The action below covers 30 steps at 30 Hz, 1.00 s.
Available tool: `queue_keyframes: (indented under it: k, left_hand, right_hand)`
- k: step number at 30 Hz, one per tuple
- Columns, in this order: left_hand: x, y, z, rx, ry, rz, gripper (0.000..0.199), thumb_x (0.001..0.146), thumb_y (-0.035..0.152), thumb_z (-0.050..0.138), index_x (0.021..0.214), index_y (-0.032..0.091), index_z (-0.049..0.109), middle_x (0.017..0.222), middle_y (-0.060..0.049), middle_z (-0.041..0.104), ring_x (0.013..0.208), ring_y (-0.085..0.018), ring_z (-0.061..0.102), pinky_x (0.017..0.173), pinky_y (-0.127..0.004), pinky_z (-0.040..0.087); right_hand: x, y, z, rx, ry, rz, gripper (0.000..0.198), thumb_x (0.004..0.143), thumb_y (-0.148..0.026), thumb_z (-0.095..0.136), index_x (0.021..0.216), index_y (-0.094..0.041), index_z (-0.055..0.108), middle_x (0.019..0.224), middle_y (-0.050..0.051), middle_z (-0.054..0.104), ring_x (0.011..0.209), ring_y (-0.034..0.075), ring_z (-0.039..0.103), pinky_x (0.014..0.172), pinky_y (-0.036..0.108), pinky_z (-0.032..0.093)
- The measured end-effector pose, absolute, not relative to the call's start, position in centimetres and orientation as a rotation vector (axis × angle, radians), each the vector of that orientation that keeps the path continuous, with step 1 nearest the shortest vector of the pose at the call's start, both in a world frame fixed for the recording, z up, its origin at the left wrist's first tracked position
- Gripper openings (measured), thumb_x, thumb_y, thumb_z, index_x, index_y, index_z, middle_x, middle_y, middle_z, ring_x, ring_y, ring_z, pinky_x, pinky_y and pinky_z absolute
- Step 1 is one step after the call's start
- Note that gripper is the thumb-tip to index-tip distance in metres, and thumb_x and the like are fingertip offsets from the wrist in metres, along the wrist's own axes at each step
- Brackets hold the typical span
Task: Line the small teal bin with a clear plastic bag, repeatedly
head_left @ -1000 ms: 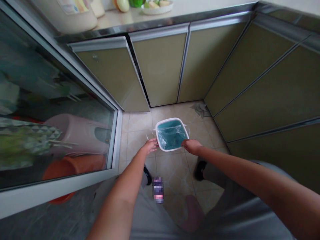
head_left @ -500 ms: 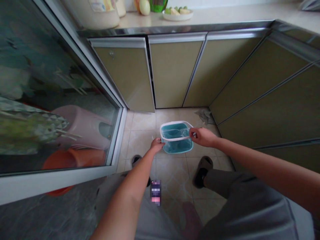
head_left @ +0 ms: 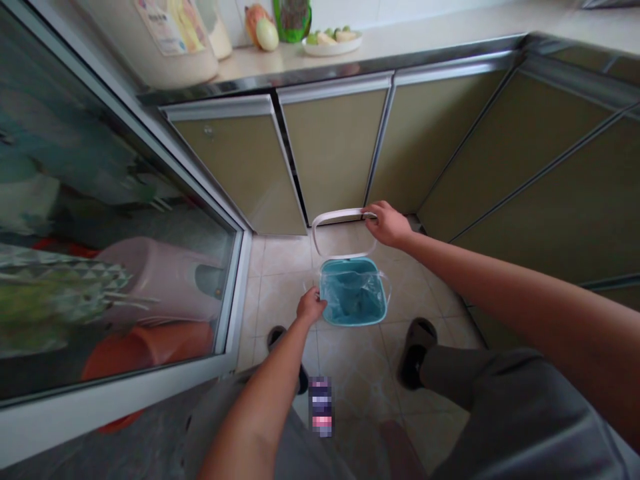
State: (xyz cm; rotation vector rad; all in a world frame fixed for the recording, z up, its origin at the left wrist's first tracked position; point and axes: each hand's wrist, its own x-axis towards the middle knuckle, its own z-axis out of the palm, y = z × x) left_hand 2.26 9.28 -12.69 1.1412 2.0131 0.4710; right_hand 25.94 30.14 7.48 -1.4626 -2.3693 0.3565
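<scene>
A blue-green bin [head_left: 345, 265] stands on the tiled floor [head_left: 350, 353], in front of the person and between their feet and the cupboards [head_left: 333, 147]. A clear plastic bag [head_left: 367, 288] lines the bin, and thin loops of it stick out past the left and right sides. The blue shows through the bag, with some dark smudges down low that are too dim to name. The left hand [head_left: 311, 307] pinches the left edge of the bin, with its thumb on top; I can't tell if it grips some bag too. The right hand [head_left: 387, 223] pinches the top right corner of a white rim ring [head_left: 337, 215] between thumb and fingers. The ring tips up, and its low side is by the bin's far edge; I can't tell if they touch. Up on the bench [head_left: 425, 33], a white plate [head_left: 333, 50] holds green and pale bits of food [head_left: 327, 39]. Left of it are a green bottle [head_left: 293, 20] and a pale, round vegetable [head_left: 267, 35]. A big, cloudy jar [head_left: 195, 70] with a label sits at the bench's left end, but what's in it is hard to see. Behind the glass is an orange bucket [head_left: 170, 340], next to a pink tub [head_left: 145, 280].
</scene>
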Motion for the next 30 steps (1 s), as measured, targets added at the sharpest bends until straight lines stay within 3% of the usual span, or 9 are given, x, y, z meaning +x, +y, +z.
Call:
queue_keyframes:
  k: [5,10,14,17,24,27,30]
  left_hand:
    - [2.6,9.5,-11.0,1.139,2.072,0.371,0.017,0.082,0.034,0.072,0.096,0.027,0.067,0.087,-0.001,0.074,0.08,-0.019,0.066,0.068,-0.026,0.043]
    - [2.7,10.1,-9.3,1.109,2.261,0.295,0.03,0.088,0.057,0.064,0.101,0.03,0.067,0.097,-0.003,0.076,0.093,-0.025,0.069,0.074,-0.031,0.045]
    - [2.5,11.3,-8.8,1.121,2.336,0.384,0.027,0.09,0.053,0.063,0.102,0.029,0.064,0.096,-0.004,0.073,0.091,-0.025,0.067,0.075,-0.031,0.044]
    - [2.2,12.6,-8.6,1.214,2.343,0.514,0.027,0.091,0.046,0.064,0.112,0.029,0.062,0.107,-0.006,0.069,0.099,-0.024,0.064,0.079,-0.031,0.044]
    - [0.2,16.6,-9.5,1.553,2.256,0.32,0.039,0.093,0.036,0.058,0.13,0.025,0.067,0.133,-0.016,0.059,0.128,-0.035,0.051,0.105,-0.043,0.04]
    - [-0.8,17.8,-10.6,1.484,2.188,0.243,0.037,0.095,0.035,0.054,0.126,0.026,0.071,0.137,-0.016,0.061,0.13,-0.037,0.05,0.109,-0.047,0.037]
    - [-1.5,18.7,-11.9,1.347,2.122,0.239,0.029,0.095,0.035,0.052,0.113,0.028,0.075,0.129,-0.012,0.068,0.126,-0.034,0.056,0.107,-0.044,0.04]
  right_hand:
    - [26.9,29.5,6.3,-1.435,-2.428,0.325,0.055,0.092,-0.031,0.057,0.146,-0.03,0.056,0.156,0.011,0.043,0.098,0.022,0.067,0.084,0.036,0.056]
    - [27.6,28.9,6.7,-1.401,-2.486,0.289,0.055,0.092,-0.029,0.055,0.147,-0.03,0.055,0.159,0.011,0.039,0.099,0.022,0.068,0.084,0.036,0.056]
    - [28.0,28.5,7.2,-1.377,-2.512,0.273,0.055,0.092,-0.029,0.054,0.147,-0.031,0.055,0.159,0.01,0.039,0.097,0.021,0.068,0.083,0.035,0.056]
    - [28.6,28.3,7.4,-1.349,-2.528,0.257,0.056,0.092,-0.029,0.054,0.148,-0.03,0.054,0.159,0.011,0.039,0.098,0.021,0.067,0.084,0.035,0.056]
    - [30.5,26.6,6.8,-1.389,-2.389,0.235,0.052,0.093,-0.03,0.053,0.145,-0.026,0.054,0.153,0.013,0.043,0.096,0.023,0.065,0.076,0.036,0.055]
    - [31.0,24.6,4.3,-1.524,-2.319,0.252,0.039,0.097,-0.031,0.049,0.134,-0.023,0.061,0.138,0.013,0.054,0.093,0.023,0.065,0.075,0.034,0.053]
    - [31.1,23.0,0.4,-1.555,-2.577,0.477,0.028,0.097,-0.03,0.052,0.118,-0.024,0.069,0.128,0.009,0.062,0.096,0.021,0.066,0.078,0.03,0.051]
